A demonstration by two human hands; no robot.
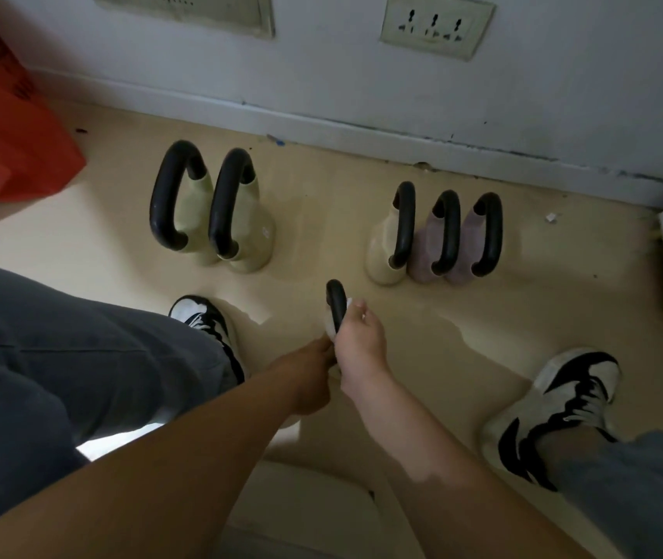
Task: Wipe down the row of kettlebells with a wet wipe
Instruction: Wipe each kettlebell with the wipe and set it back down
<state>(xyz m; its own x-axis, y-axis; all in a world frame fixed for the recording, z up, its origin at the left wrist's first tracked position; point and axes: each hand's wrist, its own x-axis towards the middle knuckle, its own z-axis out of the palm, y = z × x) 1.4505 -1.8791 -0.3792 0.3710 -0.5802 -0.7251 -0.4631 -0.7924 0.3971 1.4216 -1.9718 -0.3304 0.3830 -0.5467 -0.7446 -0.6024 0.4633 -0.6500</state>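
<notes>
Being wiped ahead of the row (448, 236), between the shoes (208, 320), the kettlebell handle (336, 306) is being clasped through the wet wipe (328, 325) by the right grip (362, 340); the left grip's (313, 373) hold cannot be told. A drop is being risked by wetness.

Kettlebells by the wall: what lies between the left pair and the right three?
Only bare floor separates the pair and the three, in the head view.
</notes>
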